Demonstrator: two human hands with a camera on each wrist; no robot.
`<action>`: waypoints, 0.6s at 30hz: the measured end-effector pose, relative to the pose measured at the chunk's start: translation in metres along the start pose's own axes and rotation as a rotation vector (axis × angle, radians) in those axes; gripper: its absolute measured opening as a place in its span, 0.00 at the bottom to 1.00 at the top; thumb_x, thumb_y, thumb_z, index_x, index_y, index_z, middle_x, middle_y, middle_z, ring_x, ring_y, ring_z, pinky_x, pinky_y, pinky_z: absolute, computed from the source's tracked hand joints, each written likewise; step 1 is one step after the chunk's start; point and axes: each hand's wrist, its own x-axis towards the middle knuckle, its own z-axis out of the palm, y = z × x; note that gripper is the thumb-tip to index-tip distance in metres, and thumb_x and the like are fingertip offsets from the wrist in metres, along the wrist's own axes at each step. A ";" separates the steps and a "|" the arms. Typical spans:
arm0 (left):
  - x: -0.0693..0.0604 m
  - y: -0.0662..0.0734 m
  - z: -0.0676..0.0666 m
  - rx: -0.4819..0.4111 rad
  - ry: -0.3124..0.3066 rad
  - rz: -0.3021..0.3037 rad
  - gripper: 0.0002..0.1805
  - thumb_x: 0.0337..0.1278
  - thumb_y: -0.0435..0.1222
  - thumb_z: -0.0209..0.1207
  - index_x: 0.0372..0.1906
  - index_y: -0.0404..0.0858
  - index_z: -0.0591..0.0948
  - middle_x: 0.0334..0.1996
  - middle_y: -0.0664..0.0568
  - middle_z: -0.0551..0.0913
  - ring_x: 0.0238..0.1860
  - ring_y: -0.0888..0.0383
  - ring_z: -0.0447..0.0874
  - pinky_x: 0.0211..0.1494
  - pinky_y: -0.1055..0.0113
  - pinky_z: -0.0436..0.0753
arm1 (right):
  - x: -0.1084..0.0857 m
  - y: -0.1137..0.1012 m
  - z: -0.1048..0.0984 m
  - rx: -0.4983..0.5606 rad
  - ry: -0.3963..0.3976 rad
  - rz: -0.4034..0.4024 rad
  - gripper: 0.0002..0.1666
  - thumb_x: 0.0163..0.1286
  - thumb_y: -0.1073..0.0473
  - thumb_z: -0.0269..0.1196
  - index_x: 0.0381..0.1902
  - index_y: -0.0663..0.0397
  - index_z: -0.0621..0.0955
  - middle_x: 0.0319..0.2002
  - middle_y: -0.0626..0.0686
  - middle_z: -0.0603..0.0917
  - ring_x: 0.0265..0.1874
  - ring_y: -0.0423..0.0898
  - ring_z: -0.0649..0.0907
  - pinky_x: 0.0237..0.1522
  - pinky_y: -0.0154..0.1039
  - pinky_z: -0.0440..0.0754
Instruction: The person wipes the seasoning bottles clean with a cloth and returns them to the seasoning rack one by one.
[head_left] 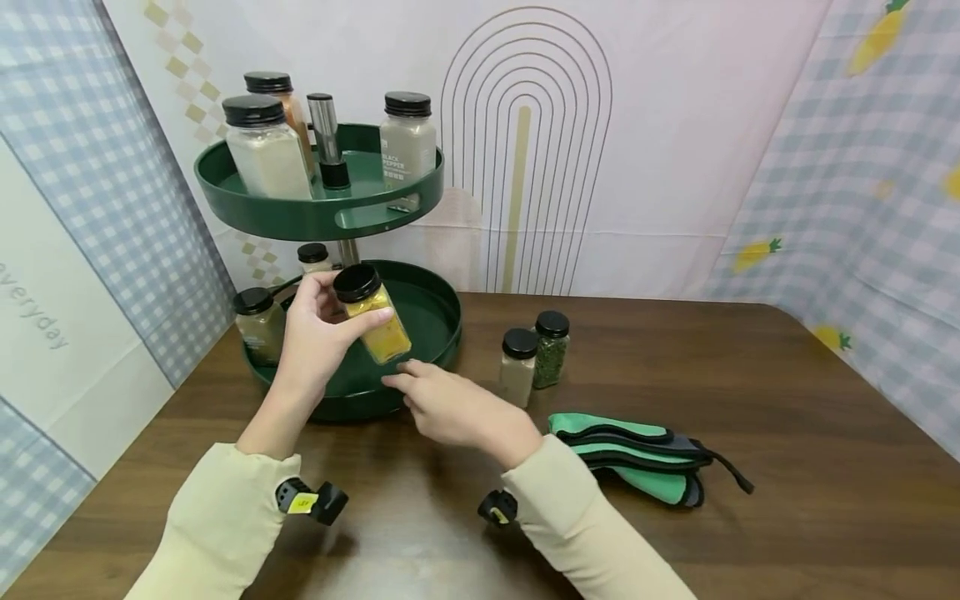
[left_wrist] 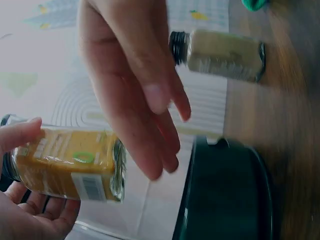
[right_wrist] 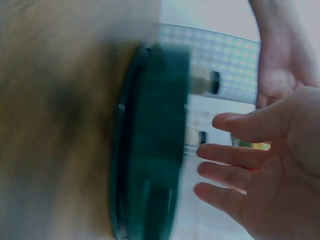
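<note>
A square jar of yellow spice [head_left: 386, 337] with a black lid is tilted over the lower tier [head_left: 431, 321] of a green two-tier rack. My left hand [head_left: 318, 333] grips this jar near its lid, thumb on one side and fingers behind. In the left wrist view the jar [left_wrist: 70, 160] shows a barcode label. Just right of the jar, at the front rim of the tier, my right hand [head_left: 457, 408] reaches out with nothing in it. Its fingers [right_wrist: 225, 155] look extended and apart in the right wrist view.
Two spice jars stand on the lower tier's left side, one a pale jar [head_left: 260, 329]. The upper tier [head_left: 262, 218] bears a black pepper jar [head_left: 405, 150] and two others. On the table, a beige jar [head_left: 517, 371] and green herb jar [head_left: 551, 354] stand behind a folded green cloth item [head_left: 630, 454].
</note>
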 end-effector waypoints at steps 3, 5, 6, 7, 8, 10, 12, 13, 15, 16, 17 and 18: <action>0.006 -0.010 -0.005 0.048 -0.019 -0.043 0.32 0.50 0.40 0.66 0.58 0.38 0.66 0.49 0.51 0.76 0.48 0.59 0.73 0.53 0.69 0.73 | 0.008 -0.002 0.011 -0.040 -0.022 -0.007 0.25 0.73 0.62 0.46 0.67 0.52 0.65 0.65 0.53 0.66 0.67 0.47 0.64 0.65 0.39 0.64; 0.009 -0.017 -0.006 0.079 -0.048 -0.065 0.34 0.51 0.42 0.65 0.62 0.38 0.64 0.53 0.47 0.75 0.51 0.56 0.73 0.56 0.63 0.73 | 0.008 0.000 0.014 -0.061 -0.034 0.006 0.26 0.73 0.61 0.47 0.68 0.50 0.63 0.67 0.53 0.64 0.69 0.49 0.60 0.68 0.40 0.61; 0.011 -0.020 -0.006 0.095 -0.063 -0.076 0.35 0.52 0.42 0.65 0.63 0.38 0.64 0.54 0.45 0.75 0.53 0.54 0.73 0.58 0.60 0.73 | 0.007 0.001 0.015 -0.068 -0.035 0.010 0.27 0.73 0.61 0.47 0.69 0.50 0.62 0.68 0.53 0.63 0.70 0.49 0.59 0.68 0.40 0.59; 0.012 -0.024 -0.007 0.108 -0.077 -0.084 0.36 0.52 0.43 0.65 0.64 0.38 0.63 0.56 0.44 0.74 0.55 0.52 0.72 0.59 0.57 0.72 | 0.007 0.002 0.016 -0.071 -0.032 0.013 0.27 0.73 0.61 0.48 0.69 0.50 0.62 0.68 0.53 0.63 0.70 0.49 0.59 0.68 0.40 0.59; 0.014 -0.027 -0.007 0.121 -0.089 -0.092 0.36 0.52 0.43 0.65 0.65 0.38 0.63 0.56 0.43 0.73 0.56 0.50 0.72 0.60 0.54 0.71 | 0.006 0.003 0.016 -0.072 -0.030 0.015 0.28 0.73 0.60 0.48 0.69 0.50 0.61 0.68 0.53 0.63 0.70 0.49 0.59 0.68 0.40 0.59; 0.015 -0.033 -0.008 0.145 -0.111 -0.106 0.37 0.53 0.43 0.64 0.66 0.38 0.61 0.57 0.42 0.73 0.58 0.47 0.71 0.61 0.51 0.70 | 0.005 0.006 0.016 -0.075 -0.024 0.018 0.29 0.73 0.59 0.49 0.70 0.49 0.60 0.68 0.54 0.63 0.70 0.49 0.60 0.68 0.41 0.60; 0.016 -0.039 -0.008 0.155 -0.131 -0.111 0.36 0.54 0.41 0.63 0.66 0.38 0.61 0.58 0.41 0.72 0.58 0.46 0.70 0.61 0.50 0.70 | 0.004 0.010 0.016 -0.085 -0.015 0.020 0.31 0.73 0.59 0.50 0.71 0.47 0.58 0.67 0.55 0.63 0.69 0.49 0.61 0.67 0.41 0.62; 0.017 -0.041 -0.008 0.162 -0.141 -0.112 0.36 0.55 0.41 0.63 0.65 0.38 0.61 0.58 0.41 0.72 0.58 0.46 0.70 0.61 0.50 0.70 | 0.004 0.012 0.016 -0.093 -0.011 0.024 0.31 0.73 0.59 0.50 0.71 0.46 0.58 0.67 0.56 0.63 0.69 0.50 0.62 0.67 0.42 0.62; 0.017 -0.045 -0.007 0.175 -0.161 -0.112 0.35 0.55 0.40 0.63 0.65 0.37 0.61 0.57 0.40 0.72 0.57 0.45 0.70 0.60 0.49 0.71 | 0.004 0.016 0.017 -0.109 0.003 0.032 0.31 0.72 0.58 0.51 0.71 0.43 0.59 0.65 0.56 0.64 0.66 0.50 0.65 0.65 0.43 0.65; 0.017 -0.047 -0.006 0.180 -0.171 -0.112 0.35 0.55 0.40 0.63 0.64 0.36 0.61 0.57 0.40 0.72 0.57 0.45 0.71 0.60 0.50 0.71 | 0.004 0.018 0.017 -0.112 0.013 0.038 0.30 0.72 0.58 0.51 0.70 0.42 0.60 0.65 0.57 0.65 0.65 0.50 0.66 0.64 0.44 0.67; 0.017 -0.049 -0.005 0.191 -0.179 -0.112 0.34 0.55 0.40 0.63 0.64 0.36 0.61 0.57 0.40 0.72 0.57 0.45 0.71 0.59 0.50 0.72 | 0.004 0.020 0.018 -0.111 0.020 0.044 0.29 0.72 0.58 0.51 0.69 0.42 0.62 0.64 0.56 0.65 0.64 0.50 0.68 0.62 0.44 0.68; 0.016 -0.051 -0.004 0.203 -0.188 -0.111 0.34 0.55 0.41 0.63 0.63 0.36 0.61 0.56 0.40 0.72 0.56 0.45 0.71 0.58 0.51 0.72 | 0.005 0.022 0.018 -0.107 0.028 0.052 0.28 0.72 0.57 0.51 0.68 0.42 0.63 0.64 0.56 0.65 0.63 0.50 0.69 0.61 0.44 0.69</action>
